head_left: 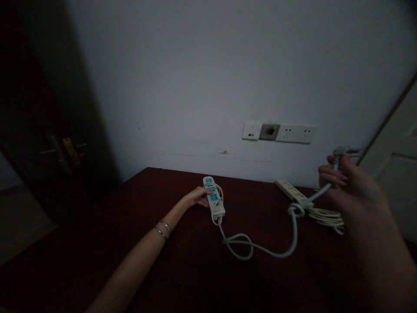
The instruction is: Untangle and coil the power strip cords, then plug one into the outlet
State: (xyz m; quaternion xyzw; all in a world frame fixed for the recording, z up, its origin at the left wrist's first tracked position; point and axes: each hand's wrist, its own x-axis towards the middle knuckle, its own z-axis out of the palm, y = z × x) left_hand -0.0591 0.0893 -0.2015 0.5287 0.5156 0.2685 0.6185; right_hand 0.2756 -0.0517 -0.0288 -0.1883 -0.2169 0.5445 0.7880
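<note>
Cord (295, 234) runs partly free, yet looped and knotted; left hand (198, 196) grips the wrapped power strip (214, 197), centre; right hand (352, 184) pinches the plug (341, 151), frame right.

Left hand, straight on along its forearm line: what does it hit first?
The blue-socket power strip, which the left hand is touching. Beyond that, probably the wall, though depth is hard to judge here.
</note>
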